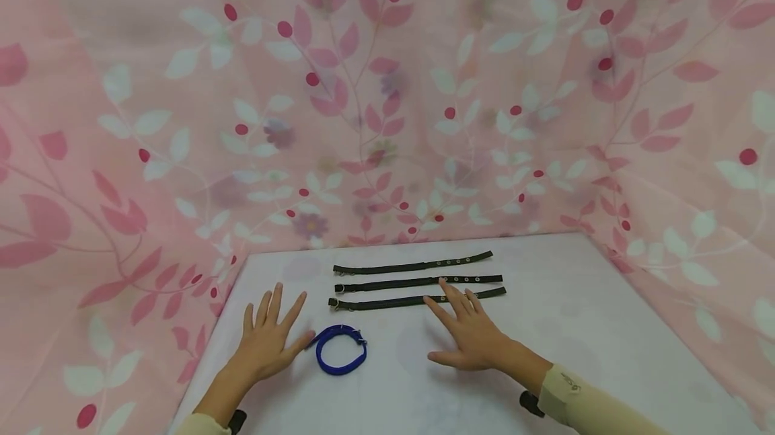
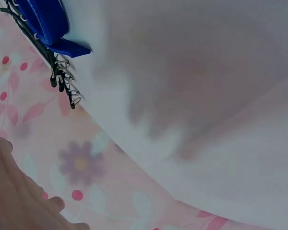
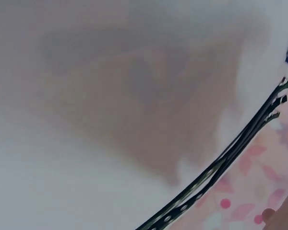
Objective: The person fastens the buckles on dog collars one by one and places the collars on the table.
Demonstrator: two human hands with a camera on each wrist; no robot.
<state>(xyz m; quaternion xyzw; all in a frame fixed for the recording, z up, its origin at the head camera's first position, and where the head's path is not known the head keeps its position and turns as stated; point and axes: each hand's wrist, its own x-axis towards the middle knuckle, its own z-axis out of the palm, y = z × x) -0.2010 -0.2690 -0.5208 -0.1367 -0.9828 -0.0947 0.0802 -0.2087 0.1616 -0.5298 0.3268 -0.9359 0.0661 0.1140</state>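
- Head view shows our right hand [image 1: 471, 337] flat, fingers spread and straight; the fingertips [image 1: 444, 283] lie across the nearest black collar [image 1: 418, 300] and reach the middle black collar [image 1: 418, 281]. Nothing is gripped.
- Our left hand [image 1: 264, 343] is also flat and spread wide, holding nothing; its thumb sits just beside the blue collar [image 1: 342, 349], which is buckled into a loop on the white table [image 1: 575, 327].
- The far black collar [image 1: 413, 264] lies apart from both hands, parallel to the other two.
- Risk, as we judge it: pressing flat fingers slide the thin straps, so the tidy row could skew or two straps overlap.
- A nudge from our left thumb could push the blue loop away.
- Buckle ends [image 2: 63, 81] bunch close together in the left wrist view, so we could snag one while lifting another.
- The pink leafy cloth [image 1: 387, 119] hangs close on all sides.
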